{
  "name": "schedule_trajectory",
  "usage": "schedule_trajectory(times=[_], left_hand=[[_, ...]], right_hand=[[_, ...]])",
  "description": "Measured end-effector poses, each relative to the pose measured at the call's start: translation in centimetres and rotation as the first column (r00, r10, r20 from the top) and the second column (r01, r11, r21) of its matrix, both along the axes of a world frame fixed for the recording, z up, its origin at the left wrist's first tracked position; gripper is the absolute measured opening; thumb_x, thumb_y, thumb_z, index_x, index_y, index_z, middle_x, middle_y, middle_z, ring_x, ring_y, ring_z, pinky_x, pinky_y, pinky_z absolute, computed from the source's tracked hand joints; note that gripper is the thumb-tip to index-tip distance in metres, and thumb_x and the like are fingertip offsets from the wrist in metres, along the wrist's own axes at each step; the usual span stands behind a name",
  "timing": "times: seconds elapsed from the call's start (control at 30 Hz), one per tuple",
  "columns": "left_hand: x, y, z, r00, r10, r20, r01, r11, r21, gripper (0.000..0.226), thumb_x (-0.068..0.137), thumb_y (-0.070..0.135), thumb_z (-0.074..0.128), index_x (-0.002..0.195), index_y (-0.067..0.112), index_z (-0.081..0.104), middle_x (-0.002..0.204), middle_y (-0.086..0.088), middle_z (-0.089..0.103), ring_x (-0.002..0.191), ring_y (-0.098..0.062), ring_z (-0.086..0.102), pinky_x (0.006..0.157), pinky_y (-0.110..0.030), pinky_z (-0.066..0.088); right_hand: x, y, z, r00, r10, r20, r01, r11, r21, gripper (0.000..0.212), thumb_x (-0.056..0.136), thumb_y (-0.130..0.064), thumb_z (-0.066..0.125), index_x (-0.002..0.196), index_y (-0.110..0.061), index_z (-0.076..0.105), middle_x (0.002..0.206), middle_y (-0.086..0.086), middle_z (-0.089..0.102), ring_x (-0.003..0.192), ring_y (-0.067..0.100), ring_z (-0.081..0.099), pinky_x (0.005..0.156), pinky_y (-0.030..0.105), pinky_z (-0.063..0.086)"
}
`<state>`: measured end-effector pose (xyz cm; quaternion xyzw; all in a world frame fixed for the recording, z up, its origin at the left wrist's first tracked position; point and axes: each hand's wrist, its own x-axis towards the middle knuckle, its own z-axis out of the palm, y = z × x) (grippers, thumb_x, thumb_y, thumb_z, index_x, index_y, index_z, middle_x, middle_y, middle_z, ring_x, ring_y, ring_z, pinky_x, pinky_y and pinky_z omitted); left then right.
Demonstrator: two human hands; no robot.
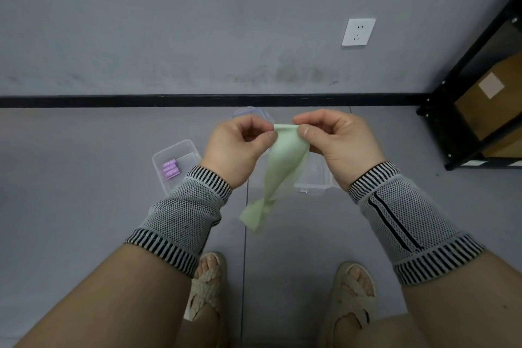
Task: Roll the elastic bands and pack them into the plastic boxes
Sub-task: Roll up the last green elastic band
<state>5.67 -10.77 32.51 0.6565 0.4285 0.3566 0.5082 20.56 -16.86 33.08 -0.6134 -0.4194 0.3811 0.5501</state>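
A single pale green elastic band (284,158), thin, matte and flat like a ribbon, hangs in mid-air above the grey floor (84,206) with one twist near its lower end. Its top edge is pinched between thumb and curled fingers of the left hand (240,144) and of the right hand (336,141). On the floor beyond lie three clear plastic boxes: the left box (172,155) holds three purple rolled bands (169,171), the right box (316,181) and the far box (251,113) are mostly hidden.

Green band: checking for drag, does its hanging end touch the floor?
Cannot tell. Head view looks straight down; the green band hangs from both hands, its height above the floor unreadable.
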Motion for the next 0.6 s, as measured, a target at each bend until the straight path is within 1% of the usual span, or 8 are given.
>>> schedule_trajectory(times=[0.1,0.17,0.27,0.37,0.43,0.5,0.53,0.6], left_hand=[[-0.2,0.2,0.0,1.0,0.022,0.006,-0.022,1.0,-0.001,0.022,0.083,0.001,0.065,0.071,0.019,0.061,0.068,0.006,0.061,0.061,0.001,0.056,0.066,-0.015,0.049],[-0.2,0.2,0.1,1.0,0.022,0.021,-0.022,1.0,-0.016,0.02,0.085,0.001,0.064,0.073,0.017,0.06,0.068,0.004,0.06,0.059,0.001,0.055,0.063,-0.013,0.047],[-0.2,0.0,0.3,0.999,0.009,0.042,-0.007,0.999,-0.033,0.019,0.087,0.001,0.06,0.075,0.015,0.057,0.066,0.001,0.058,0.052,0.003,0.051,0.056,-0.01,0.041],[-0.1,0.1,0.3,0.998,0.028,0.052,-0.026,0.999,-0.03,0.018,0.086,0.002,0.061,0.076,0.016,0.059,0.07,0.002,0.06,0.058,0.002,0.053,0.06,-0.012,0.044],[-0.1,0.3,0.1,0.996,0.067,0.054,-0.067,0.998,-0.004,0.017,0.085,0.004,0.064,0.079,0.02,0.061,0.079,0.004,0.064,0.069,-0.004,0.057,0.068,-0.016,0.048],[-0.1,0.2,0.1,0.993,0.112,0.025,-0.113,0.993,0.026,0.017,0.085,0.007,0.065,0.079,0.023,0.062,0.082,0.008,0.065,0.069,-0.002,0.056,0.069,-0.016,0.049],[-0.1,0.2,0.1,0.992,0.127,0.008,-0.127,0.991,0.04,0.016,0.085,0.008,0.065,0.079,0.023,0.062,0.08,0.01,0.064,0.065,0.001,0.055,0.066,-0.014,0.047],[0.0,-0.1,0.1,0.992,0.125,-0.025,-0.123,0.991,0.061,0.017,0.084,0.008,0.066,0.078,0.023,0.063,0.075,0.011,0.064,0.059,0.005,0.054,0.061,-0.01,0.045]], right_hand=[[-0.2,0.0,0.1,0.993,0.026,-0.111,-0.027,1.0,-0.009,0.018,0.086,0.001,0.062,0.083,-0.015,0.069,0.076,0.006,0.07,0.073,0.016,0.067,0.08,0.035,0.058],[-0.2,0.1,0.0,0.99,0.028,-0.141,-0.031,0.999,-0.015,0.017,0.087,0.0,0.061,0.084,-0.014,0.069,0.074,0.003,0.07,0.072,0.014,0.067,0.079,0.033,0.058],[-0.1,0.2,-0.2,0.998,0.016,-0.053,-0.017,1.0,-0.01,0.012,0.084,-0.007,0.067,0.084,-0.019,0.069,0.077,0.0,0.07,0.076,0.011,0.067,0.079,0.031,0.057],[-0.2,0.2,-0.2,0.996,0.017,0.084,-0.014,0.999,-0.031,0.013,0.081,-0.011,0.072,0.075,-0.022,0.068,0.071,-0.002,0.067,0.069,0.009,0.063,0.071,0.028,0.056],[0.0,0.5,-0.6,0.995,-0.061,0.083,0.068,0.995,-0.074,0.016,0.081,-0.013,0.072,0.069,-0.02,0.065,0.07,0.003,0.067,0.067,0.018,0.064,0.071,0.037,0.059],[0.2,0.9,-1.1,0.974,-0.194,0.119,0.209,0.97,-0.125,0.018,0.08,-0.016,0.071,0.065,-0.02,0.062,0.07,0.007,0.067,0.069,0.027,0.067,0.073,0.046,0.059],[0.2,1.0,-1.1,0.969,-0.223,0.108,0.237,0.961,-0.143,0.018,0.08,-0.016,0.07,0.065,-0.019,0.062,0.07,0.008,0.067,0.068,0.028,0.067,0.072,0.045,0.059],[-0.3,1.2,-1.0,0.983,-0.183,0.019,0.184,0.968,-0.171,0.015,0.083,-0.014,0.069,0.07,-0.015,0.062,0.071,0.009,0.067,0.066,0.023,0.065,0.067,0.036,0.059]])
